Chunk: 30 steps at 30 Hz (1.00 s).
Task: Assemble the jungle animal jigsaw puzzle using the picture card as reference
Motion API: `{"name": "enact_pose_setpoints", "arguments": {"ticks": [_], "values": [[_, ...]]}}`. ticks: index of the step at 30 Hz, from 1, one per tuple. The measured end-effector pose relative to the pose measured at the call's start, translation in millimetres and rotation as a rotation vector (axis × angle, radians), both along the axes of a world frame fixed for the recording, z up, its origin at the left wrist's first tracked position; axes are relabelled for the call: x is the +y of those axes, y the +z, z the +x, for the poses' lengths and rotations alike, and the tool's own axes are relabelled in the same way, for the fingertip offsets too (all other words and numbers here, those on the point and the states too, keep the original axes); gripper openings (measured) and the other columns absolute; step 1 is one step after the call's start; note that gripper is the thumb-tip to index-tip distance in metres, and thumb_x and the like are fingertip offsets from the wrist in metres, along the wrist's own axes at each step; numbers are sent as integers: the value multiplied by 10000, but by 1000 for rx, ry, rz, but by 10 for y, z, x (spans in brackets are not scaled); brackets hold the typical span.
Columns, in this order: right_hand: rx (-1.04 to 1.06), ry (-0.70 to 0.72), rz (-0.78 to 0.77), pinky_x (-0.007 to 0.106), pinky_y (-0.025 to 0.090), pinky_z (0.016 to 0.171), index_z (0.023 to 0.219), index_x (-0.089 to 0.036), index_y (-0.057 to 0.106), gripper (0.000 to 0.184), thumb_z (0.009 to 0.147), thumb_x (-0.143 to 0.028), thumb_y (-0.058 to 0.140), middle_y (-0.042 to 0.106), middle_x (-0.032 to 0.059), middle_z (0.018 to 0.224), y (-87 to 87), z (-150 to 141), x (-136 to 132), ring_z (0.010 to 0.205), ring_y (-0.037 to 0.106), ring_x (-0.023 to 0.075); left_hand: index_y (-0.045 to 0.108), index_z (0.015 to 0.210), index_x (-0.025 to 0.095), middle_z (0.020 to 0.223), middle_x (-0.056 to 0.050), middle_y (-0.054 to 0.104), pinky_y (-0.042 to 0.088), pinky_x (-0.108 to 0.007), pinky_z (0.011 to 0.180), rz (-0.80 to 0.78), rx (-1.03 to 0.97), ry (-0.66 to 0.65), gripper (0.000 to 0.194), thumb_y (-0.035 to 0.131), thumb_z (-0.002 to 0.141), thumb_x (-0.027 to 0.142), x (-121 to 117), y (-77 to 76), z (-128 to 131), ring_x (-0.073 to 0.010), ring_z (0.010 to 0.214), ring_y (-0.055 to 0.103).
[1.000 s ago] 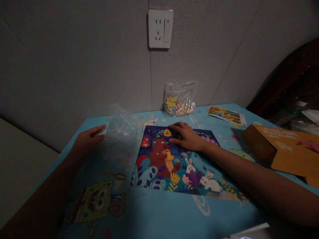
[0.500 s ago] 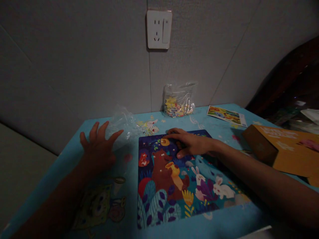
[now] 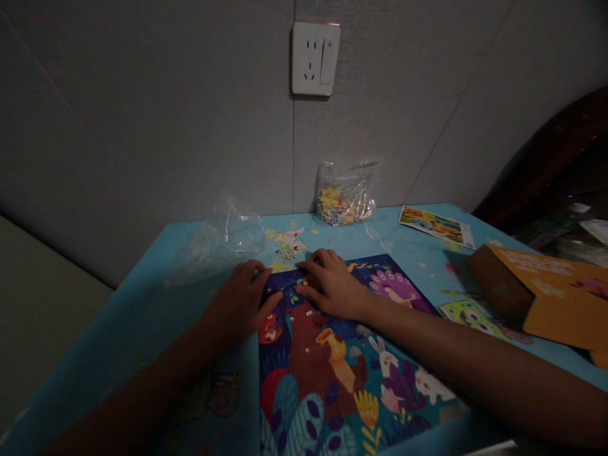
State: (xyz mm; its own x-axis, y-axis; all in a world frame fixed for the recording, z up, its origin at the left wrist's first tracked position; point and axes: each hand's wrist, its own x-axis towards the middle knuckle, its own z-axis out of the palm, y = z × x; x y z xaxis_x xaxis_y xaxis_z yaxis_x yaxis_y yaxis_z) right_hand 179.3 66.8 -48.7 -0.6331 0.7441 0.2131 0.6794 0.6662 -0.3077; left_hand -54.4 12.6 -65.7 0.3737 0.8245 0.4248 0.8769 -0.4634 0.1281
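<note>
A blue-covered table carries the picture sheet, laid flat with its bear scene facing up. Right of the sheet rests an orange box, apparently set aside; off the sheet's far left corner, a crumpled clear bag. Beyond the sheet, a bag of colourful pieces stands, its contents probably weighting it; further right, a printed card. Half-curled, the left hand and right hand touch the sheet's far edge, perhaps steadying it; whether either pinches it, I cannot tell.

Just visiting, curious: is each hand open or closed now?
Left hand: at a corner of the picture board; grip can't be told.
Right hand: partly open, resting on it.
</note>
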Motion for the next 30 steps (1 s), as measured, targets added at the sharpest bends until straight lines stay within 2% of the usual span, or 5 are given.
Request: {"name": "enact_pose_setpoints", "arguments": {"ticks": [5,10,18,23,30], "values": [[58,42,19,487,423,950,1227,-127,617,424,913,-412,600,535,166,1170,-64,-73,0,1075,487,293,592,1034,158,1059,-127,573,513,-481,927,-74,-119,67,261,647,855,339,50,19,1,-293,1033,573],[111,75,-3,485,417,945,1167,-164,567,344,909,-387,609,575,141,1151,-66,-53,36,1069,494,289,520,1003,189,983,-85,590,510,-448,849,-181,-294,122,312,690,755,271,82,25,34,-273,951,596],[236,85,-87,456,426,925,1184,-170,543,361,883,-328,668,632,130,1102,-84,-29,57,1071,530,283,455,1019,226,957,-30,628,497,-343,736,-260,-503,67,251,572,797,234,47,31,30,-201,831,627],[203,152,-73,463,402,973,1319,-180,540,424,928,-321,620,658,110,1148,-97,-19,83,1090,528,274,499,1003,214,900,-18,656,496,-326,679,-304,-563,90,236,588,789,256,40,72,22,-191,750,641],[176,161,-56,461,403,966,1282,-189,577,383,935,-347,614,647,115,1185,-90,-25,93,1095,532,279,536,965,206,751,13,634,483,-275,618,-260,-814,163,132,563,851,267,34,94,24,-143,643,611]]}}
